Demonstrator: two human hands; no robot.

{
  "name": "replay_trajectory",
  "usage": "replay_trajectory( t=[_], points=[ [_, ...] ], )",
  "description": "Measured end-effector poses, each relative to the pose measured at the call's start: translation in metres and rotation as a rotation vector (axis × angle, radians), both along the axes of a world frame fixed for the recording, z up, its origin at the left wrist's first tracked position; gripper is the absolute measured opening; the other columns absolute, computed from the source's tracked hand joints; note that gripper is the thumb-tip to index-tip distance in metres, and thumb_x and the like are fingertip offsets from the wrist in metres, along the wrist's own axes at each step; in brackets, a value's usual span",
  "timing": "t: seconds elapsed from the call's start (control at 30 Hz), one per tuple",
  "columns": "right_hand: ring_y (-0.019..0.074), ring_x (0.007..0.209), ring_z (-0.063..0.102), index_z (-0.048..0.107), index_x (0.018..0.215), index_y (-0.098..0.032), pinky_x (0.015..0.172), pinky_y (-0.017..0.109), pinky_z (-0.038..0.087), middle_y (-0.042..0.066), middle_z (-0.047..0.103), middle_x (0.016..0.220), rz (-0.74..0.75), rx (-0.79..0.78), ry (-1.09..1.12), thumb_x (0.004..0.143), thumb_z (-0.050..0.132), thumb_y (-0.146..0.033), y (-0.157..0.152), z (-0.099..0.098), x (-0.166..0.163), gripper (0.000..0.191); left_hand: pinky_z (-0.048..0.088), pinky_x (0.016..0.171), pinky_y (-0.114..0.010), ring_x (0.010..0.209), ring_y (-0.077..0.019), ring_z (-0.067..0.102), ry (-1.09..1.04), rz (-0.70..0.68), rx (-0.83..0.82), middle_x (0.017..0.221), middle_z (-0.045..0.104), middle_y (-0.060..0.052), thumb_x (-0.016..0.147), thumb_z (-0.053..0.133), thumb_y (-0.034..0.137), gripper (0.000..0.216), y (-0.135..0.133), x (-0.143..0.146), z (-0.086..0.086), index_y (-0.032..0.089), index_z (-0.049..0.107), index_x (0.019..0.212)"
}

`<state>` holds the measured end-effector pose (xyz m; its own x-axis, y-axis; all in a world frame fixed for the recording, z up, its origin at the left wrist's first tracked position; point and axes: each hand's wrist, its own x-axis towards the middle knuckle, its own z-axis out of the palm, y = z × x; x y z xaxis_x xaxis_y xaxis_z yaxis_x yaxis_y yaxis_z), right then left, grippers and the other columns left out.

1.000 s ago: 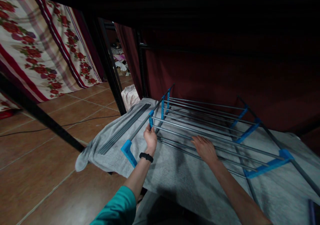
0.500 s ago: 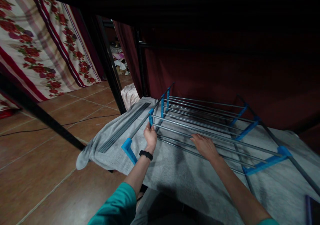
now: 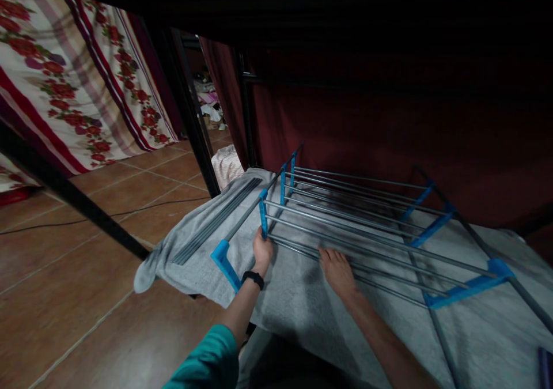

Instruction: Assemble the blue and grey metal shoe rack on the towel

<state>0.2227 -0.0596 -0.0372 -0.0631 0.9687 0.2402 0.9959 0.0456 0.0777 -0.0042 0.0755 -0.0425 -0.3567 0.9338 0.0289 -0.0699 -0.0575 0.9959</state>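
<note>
Grey blanket: soft support spread under the work, its left corner hanging past the edge. Risk: uneven give; cloth that bunches could let whatever stands on it lean.

Rack: long metal rods between blue end pieces, set on the blanket in front of a maroon cloth. Risk: twisting, should one end be pushed while the other is unsupported; rods could then slip from their sockets.

Bundle of loose tubes: grey, side by side on the blanket, left of the rack. Risk: rolling toward the low edge and onto the tiled floor, if the cloth is tugged.

Right blue bracket: at the rack's near right end, no hand on it. Risk: rod ends working loose there unnoticed, both hands being elsewhere.

Right hand: palm down, fingers bent at the low rods; whether it grips or merely rests cannot be told. Risk: pressing mid-span could bow a rod and draw its ends inward.

Left hand: fingers closed about the lower end of the left blue bracket. Risk: a pinched fingertip where rod meets bracket; rod seating there is hidden, so misalignment could pass unseen.
</note>
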Motion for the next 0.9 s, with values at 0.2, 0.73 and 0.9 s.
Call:
replay_trajectory(
  t=[0.2, 0.73, 0.9],
  points=[
    [0.0209, 0.107, 0.069, 0.07, 0.122, -0.023, 0.095, 0.034, 0.05, 0.011, 0.074, 0.119, 0.02, -0.055, 0.037, 0.101, 0.041, -0.012, 0.016, 0.0, 0.011, 0.037, 0.045, 0.08, -0.025, 0.072, -0.0172, 0.058, 0.087, 0.002, -0.034, 0.069, 0.062, 0.0, 0.067, 0.064, -0.001, 0.022, 0.01, -0.002, -0.002, 0.021, 0.064, 0.07],
    [0.0193, 0.102, 0.074, 0.068, 0.121, -0.023, 0.085, 0.03, 0.053, 0.009, 0.076, 0.119, 0.035, -0.117, 0.068, 0.108, 0.039, -0.034, 0.022, 0.016, 0.018, 0.034, 0.045, 0.07, -0.027, 0.07, -0.0208, 0.063, 0.334, 0.023, -0.154, 0.059, 0.055, -0.001, 0.079, 0.068, 0.012, 0.025, 0.018, 0.001, 0.004, 0.025, 0.053, 0.062],
    [0.0195, 0.102, 0.074, 0.068, 0.119, -0.023, 0.082, 0.03, 0.053, 0.009, 0.076, 0.12, 0.043, -0.137, 0.08, 0.109, 0.036, -0.035, 0.023, 0.018, 0.019, 0.036, 0.046, 0.073, -0.028, 0.074, -0.0219, 0.065, 0.388, 0.04, -0.162, 0.059, 0.055, -0.002, 0.08, 0.067, 0.011, 0.031, 0.019, 0.003, 0.003, 0.025, 0.048, 0.06]
  ],
)
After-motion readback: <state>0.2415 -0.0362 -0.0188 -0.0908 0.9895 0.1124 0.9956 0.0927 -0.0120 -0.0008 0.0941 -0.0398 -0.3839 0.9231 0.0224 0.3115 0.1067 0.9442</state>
